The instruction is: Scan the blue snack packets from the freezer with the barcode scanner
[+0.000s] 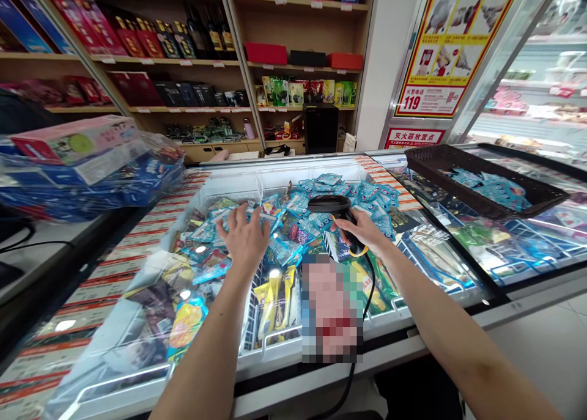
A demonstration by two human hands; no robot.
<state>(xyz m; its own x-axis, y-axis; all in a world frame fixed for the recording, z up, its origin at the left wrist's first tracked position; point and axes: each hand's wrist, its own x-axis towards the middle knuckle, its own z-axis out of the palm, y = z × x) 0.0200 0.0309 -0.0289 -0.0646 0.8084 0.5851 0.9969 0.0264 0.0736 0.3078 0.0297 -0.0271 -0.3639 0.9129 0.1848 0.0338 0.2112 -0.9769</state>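
My right hand (360, 229) is wrapped around the handle of a black barcode scanner (331, 205) with yellow trim. Its head points left, and a black cable (372, 279) hangs from the grip past the freezer's front edge. With fingers spread, my left hand (245, 230) hovers or rests over small blue packets (206, 232) at the left; I cannot tell whether it touches them. A larger heap of blue packets (369, 194) lies behind the scanner. Whether these packets lie on the freezer's glass or beneath it is unclear.
A brown basket (458, 181) with blue packets stands at the right. Plastic-wrapped boxes (87, 157) are stacked at the left. Yellow packages (275, 298) show in the chest freezer near its front rim (284, 371). Stocked shelves (302, 71) stand behind. A blurred patch covers the front middle.
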